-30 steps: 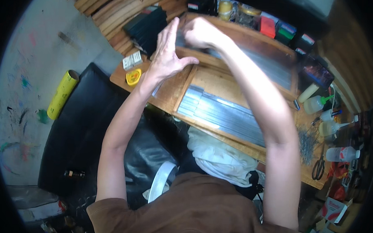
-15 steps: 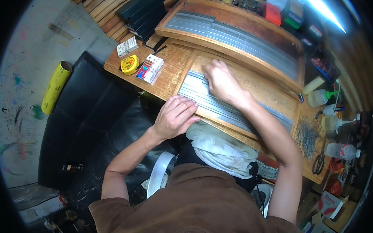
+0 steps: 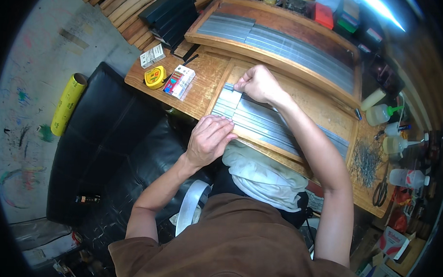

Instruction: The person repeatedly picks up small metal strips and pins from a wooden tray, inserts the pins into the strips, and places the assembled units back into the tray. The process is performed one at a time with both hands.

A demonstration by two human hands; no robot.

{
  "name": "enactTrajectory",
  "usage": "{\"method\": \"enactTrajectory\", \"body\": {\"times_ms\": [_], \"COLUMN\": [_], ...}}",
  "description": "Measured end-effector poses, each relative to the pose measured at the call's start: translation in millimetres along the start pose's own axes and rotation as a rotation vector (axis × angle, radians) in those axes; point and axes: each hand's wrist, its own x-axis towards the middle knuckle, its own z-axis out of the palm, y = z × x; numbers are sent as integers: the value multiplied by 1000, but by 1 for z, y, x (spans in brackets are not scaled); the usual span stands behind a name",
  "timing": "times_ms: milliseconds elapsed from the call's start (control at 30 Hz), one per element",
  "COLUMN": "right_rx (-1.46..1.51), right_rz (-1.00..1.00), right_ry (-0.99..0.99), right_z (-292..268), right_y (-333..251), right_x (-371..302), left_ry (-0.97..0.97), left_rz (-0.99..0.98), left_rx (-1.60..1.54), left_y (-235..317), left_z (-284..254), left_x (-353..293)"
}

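Observation:
Several flat grey metal strips (image 3: 261, 118) lie side by side in a shallow wooden tray (image 3: 325, 108) in front of me. My left hand (image 3: 209, 137) grips the tray's near-left rim, its fingers over the top edge and its thumb lower on the front side. At the far-left end of the strips, my right hand (image 3: 256, 84) is closed in a pinch. Its fingertips are at the end of a metal strip (image 3: 229, 86), and the fingers partly hide the contact. Shorter pieces sit at the left, beside the longer strips.
Behind stands a second wooden tray (image 3: 278, 47) of metal strips. A yellow tape measure (image 3: 155, 77) and small boxes (image 3: 179, 82) lie left. To the right are a pile of thin metal pins (image 3: 367, 165), scissors (image 3: 380, 193) and squeeze bottles (image 3: 378, 114). White cloth (image 3: 261, 176) covers my lap.
My right hand has moved a little left, and its fingers have curled in toward the strips' far-left end. My left hand stays on the tray rim.

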Motion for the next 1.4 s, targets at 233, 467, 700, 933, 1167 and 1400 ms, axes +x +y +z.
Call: {"method": "enactTrajectory", "body": {"times_ms": [233,467,700,933,1167,1400], "right_rx": [154,-82,-43,317,563,676], "right_rz": [-247,-759,-685,-406,-91,-20], "right_ry": [114,376,225,129,326,466], "right_z": [2,19,2,74,122,123], "right_y": [-11,-12,-5,98,126,129], "right_x": [-35,-77,-206,-322,-361,-342], "left_ry": [172,-389,-54,-549,-877,-902], "left_rz": [-568,-637,-805,-1281,-1340,-1259], "left_rx": [-450,-608,-1037,-1405,-1446,-1225], "left_y": [2,-24,54,119,136,123], "left_z": [-15,-33,-40,51,98,110], "left_x": [43,65,43,-26,-23,1]}}
